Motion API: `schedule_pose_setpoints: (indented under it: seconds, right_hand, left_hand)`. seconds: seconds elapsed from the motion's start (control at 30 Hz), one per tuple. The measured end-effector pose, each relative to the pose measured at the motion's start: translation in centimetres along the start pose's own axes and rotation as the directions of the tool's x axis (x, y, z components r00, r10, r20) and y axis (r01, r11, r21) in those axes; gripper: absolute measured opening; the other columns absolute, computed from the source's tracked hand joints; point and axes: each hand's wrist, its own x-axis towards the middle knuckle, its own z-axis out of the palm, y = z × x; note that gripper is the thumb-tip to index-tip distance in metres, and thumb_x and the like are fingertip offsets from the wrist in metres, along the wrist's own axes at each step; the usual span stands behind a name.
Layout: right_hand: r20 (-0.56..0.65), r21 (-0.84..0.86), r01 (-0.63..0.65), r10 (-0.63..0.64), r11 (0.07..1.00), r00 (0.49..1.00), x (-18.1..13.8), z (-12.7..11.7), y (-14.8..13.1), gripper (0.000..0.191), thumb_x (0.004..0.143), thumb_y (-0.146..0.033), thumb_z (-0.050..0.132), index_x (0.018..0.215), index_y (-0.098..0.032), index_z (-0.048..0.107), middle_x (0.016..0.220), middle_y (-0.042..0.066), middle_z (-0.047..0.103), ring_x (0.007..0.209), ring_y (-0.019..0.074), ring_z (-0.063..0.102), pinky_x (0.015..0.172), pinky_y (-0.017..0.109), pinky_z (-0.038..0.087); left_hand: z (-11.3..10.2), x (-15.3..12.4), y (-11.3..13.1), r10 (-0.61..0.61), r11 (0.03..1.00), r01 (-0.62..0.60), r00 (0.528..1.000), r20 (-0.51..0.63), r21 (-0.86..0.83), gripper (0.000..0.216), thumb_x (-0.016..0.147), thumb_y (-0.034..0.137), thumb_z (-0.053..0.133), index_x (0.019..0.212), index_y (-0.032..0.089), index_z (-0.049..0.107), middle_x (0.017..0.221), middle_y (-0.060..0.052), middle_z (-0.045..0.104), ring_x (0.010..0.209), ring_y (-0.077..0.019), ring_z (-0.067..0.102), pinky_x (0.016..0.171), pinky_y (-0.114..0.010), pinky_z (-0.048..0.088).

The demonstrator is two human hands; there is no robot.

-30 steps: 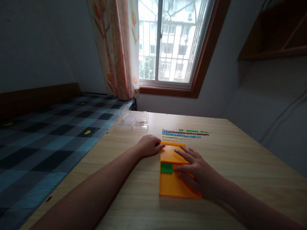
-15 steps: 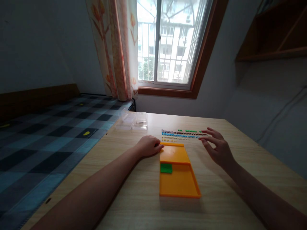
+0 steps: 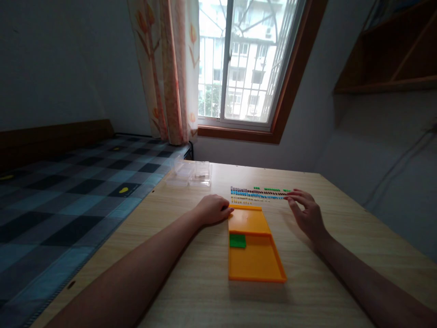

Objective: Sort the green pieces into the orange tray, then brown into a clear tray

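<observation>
An orange box with its lid folded open lies flat on the table, a small green block inside its near half. My left hand is closed at the far left corner of the lid, thumb on the rim. Beyond the lid run long rows of tiny pieces: dark brown ones, blue ones, yellow ones and green ones. My right hand is at the right end of these rows, thumb and forefinger pinched close together. Whatever is between those fingertips is too small to name.
Clear plastic containers stand at the table's far left edge. A bed with a checked cover adjoins the table on the left. Behind the table are a curtain and a window; a wooden shelf hangs at the upper right.
My right hand's fingers have drawn closer together and lowered slightly at the end of the rows. My left hand stays at the lid corner. The camera view has shifted a little.
</observation>
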Motion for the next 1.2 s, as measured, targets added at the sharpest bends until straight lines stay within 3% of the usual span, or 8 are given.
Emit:
schedule_pose_setpoints:
  seconds: [0.13,0.27,0.5,0.7,0.83,1.0,1.2]
  right_hand:
    - [-0.06,0.038,-0.128,0.13,0.991,0.99,0.0,0.5,0.3,0.026,0.084,-0.041,0.062,0.082,-0.021,0.078,0.094,0.009,0.074,0.107,0.0282,0.061,0.106,0.049,0.04]
    - [-0.104,0.085,-0.271,0.279,0.959,0.955,-0.1,0.8,2.1,0.031,0.082,-0.044,0.059,0.081,-0.019,0.077,0.096,0.01,0.075,0.1,0.0278,0.064,0.1,0.046,0.044]
    - [-0.161,0.218,-0.541,0.577,0.812,0.801,-0.5,1.6,5.7,0.039,0.08,-0.047,0.058,0.086,-0.015,0.078,0.09,0.011,0.077,0.091,0.0294,0.07,0.085,0.041,0.052]
    - [-0.101,0.269,-0.591,0.632,0.761,0.768,-0.3,2.5,6.7,0.034,0.075,-0.046,0.063,0.083,-0.016,0.079,0.09,0.008,0.078,0.093,0.0275,0.07,0.086,0.036,0.052]
    - [-0.085,0.244,-0.631,0.665,0.736,0.742,0.8,3.3,8.0,0.031,0.081,-0.045,0.066,0.084,-0.016,0.077,0.087,0.008,0.077,0.091,0.0262,0.069,0.085,0.036,0.053]
    - [-0.077,0.174,-0.696,0.714,0.697,0.696,2.9,4.5,9.8,0.027,0.096,-0.038,0.063,0.107,-0.014,0.067,0.109,0.007,0.068,0.097,0.0204,0.066,0.087,0.041,0.055]
    - [-0.058,0.143,-0.719,0.731,0.68,0.68,4.8,6.1,12.1,0.032,0.096,-0.036,0.062,0.12,-0.016,0.062,0.121,0.009,0.063,0.103,0.0224,0.064,0.087,0.042,0.056]
  left_hand:
    - [0.0,0.0,0.0,-0.002,1.0,0.002,1.0,0.007,0.012,0.037,0.092,0.044,0.05,0.072,0.021,0.07,0.078,-0.006,0.073,0.069,-0.0189,0.061,0.057,-0.029,0.029]
    - [-0.1,0.0,0.0,-0.006,1.0,0.005,1.0,0.016,0.016,0.037,0.092,0.044,0.05,0.073,0.021,0.071,0.079,-0.007,0.073,0.07,-0.0187,0.061,0.057,-0.029,0.03]
    - [0.0,0.1,-0.2,-0.007,1.0,0.007,1.0,0.017,0.004,0.038,0.093,0.044,0.049,0.071,0.021,0.069,0.077,-0.006,0.073,0.068,-0.0177,0.06,0.057,-0.028,0.03]
    - [0.2,0.2,-0.5,-0.004,1.0,0.004,1.0,0.015,0.01,0.04,0.093,0.045,0.046,0.072,0.021,0.07,0.076,-0.006,0.073,0.068,-0.0178,0.061,0.057,-0.028,0.031]
    - [0.2,0.2,-0.5,0.005,1.0,-0.005,1.0,0.007,0.005,0.04,0.093,0.044,0.046,0.07,0.021,0.069,0.074,-0.006,0.071,0.066,-0.0178,0.061,0.056,-0.028,0.031]
    - [-0.1,0.1,-0.3,-0.012,1.0,0.013,1.0,0.011,-0.021,0.038,0.092,0.043,0.049,0.067,0.021,0.068,0.071,-0.005,0.07,0.065,-0.017,0.06,0.056,-0.028,0.031]
    - [-0.1,0.1,-0.3,-0.016,1.0,0.016,0.999,0.032,0.005,0.038,0.094,0.042,0.048,0.071,0.021,0.07,0.074,-0.006,0.071,0.067,-0.018,0.06,0.058,-0.028,0.033]
